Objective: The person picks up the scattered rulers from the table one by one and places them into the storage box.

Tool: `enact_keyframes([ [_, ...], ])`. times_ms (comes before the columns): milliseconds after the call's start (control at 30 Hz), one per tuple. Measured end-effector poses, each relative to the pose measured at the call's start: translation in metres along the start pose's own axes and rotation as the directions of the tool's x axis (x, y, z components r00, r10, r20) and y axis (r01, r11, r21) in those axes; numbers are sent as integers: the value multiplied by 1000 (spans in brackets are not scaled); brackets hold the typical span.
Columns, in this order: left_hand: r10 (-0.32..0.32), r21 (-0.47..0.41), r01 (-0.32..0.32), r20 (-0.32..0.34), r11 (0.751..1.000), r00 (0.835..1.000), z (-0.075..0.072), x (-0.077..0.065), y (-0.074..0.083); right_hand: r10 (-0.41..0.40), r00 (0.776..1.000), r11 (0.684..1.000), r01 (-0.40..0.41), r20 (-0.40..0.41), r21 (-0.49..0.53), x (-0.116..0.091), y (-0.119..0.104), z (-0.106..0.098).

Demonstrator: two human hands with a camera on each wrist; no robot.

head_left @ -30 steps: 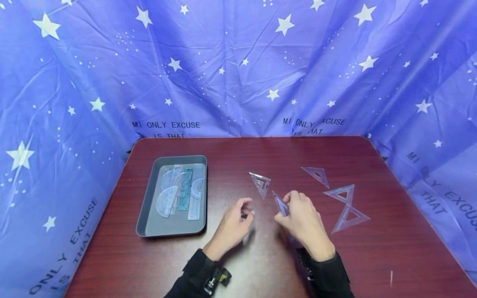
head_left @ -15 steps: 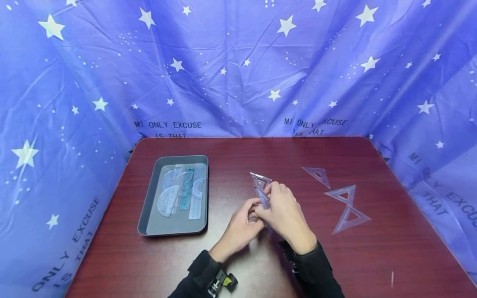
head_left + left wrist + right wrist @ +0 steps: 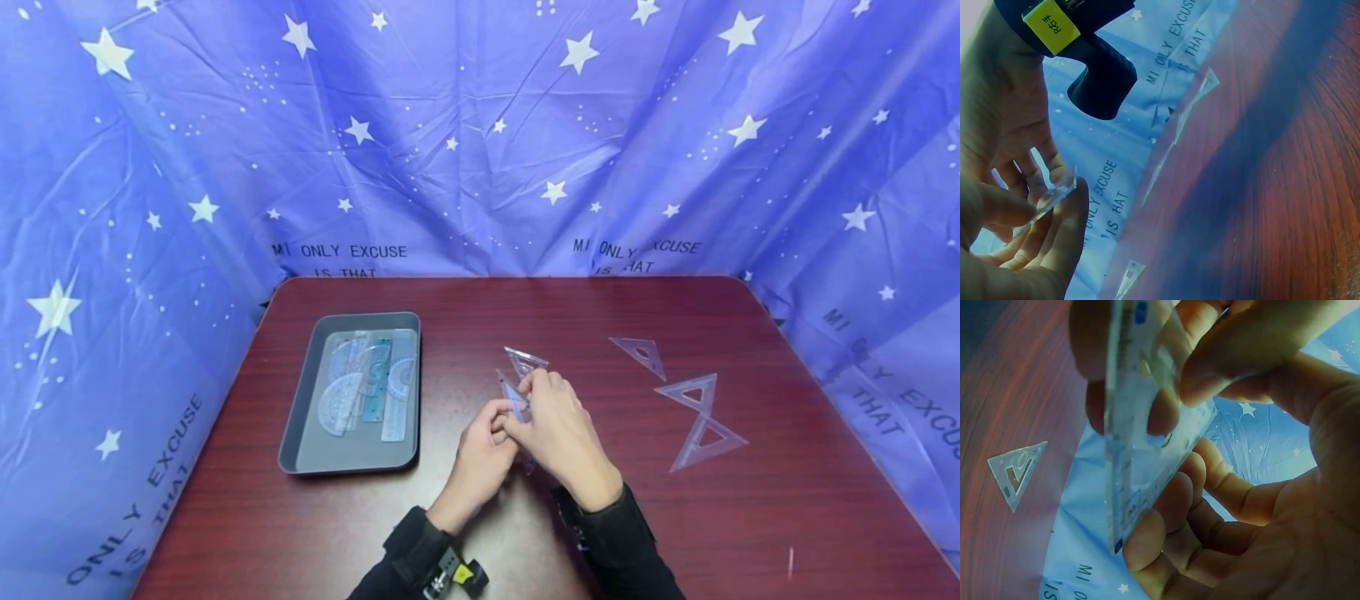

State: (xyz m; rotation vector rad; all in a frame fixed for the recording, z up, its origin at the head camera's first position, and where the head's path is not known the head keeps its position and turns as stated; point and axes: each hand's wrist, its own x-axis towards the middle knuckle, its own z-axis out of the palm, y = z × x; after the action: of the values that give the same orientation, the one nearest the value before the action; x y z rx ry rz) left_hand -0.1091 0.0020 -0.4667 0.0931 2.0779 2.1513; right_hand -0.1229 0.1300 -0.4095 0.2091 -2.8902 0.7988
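Between my hands stands a clear plastic set square point(image 3: 1141, 456), tilted on edge over the middle of the table. My left hand point(image 3: 480, 462) pinches it, thumb on one face and fingers behind, as the right wrist view shows. My right hand point(image 3: 566, 433) still holds it, with curled fingertips point(image 3: 1142, 537) along its edge. A second set square point(image 3: 517, 358), with a cut-out centre, lies flat just beyond the hands. Off to the right lie three more set squares: one at the back point(image 3: 641, 354), one in the middle point(image 3: 690, 390), one nearest point(image 3: 708, 442).
To the left stands a grey tray point(image 3: 300, 417). Inside it are clear protractors point(image 3: 339, 404), a green-blue ruler point(image 3: 377, 379) and clear rulers point(image 3: 393, 412). Star-patterned blue curtains point(image 3: 480, 150) rise behind and beside the dark red table point(image 3: 465, 308).
My right hand has brought the set square leftward to my left hand, which held nothing a second ago and now pinches it too. The tray and the other set squares stay put.
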Motion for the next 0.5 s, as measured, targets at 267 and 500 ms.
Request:
enact_keyframes([
  [267, 18, 77, -17, -20, 997, 1000, -7, 2, 2, -94, 996, 995, 94, -8, 22, -1, 2, -2],
  [500, 36, 184, -32, -17, 982, 999, -21, 8, 7, -245, 969, 967, 246, -33, 57, -2, 10, -3],
])
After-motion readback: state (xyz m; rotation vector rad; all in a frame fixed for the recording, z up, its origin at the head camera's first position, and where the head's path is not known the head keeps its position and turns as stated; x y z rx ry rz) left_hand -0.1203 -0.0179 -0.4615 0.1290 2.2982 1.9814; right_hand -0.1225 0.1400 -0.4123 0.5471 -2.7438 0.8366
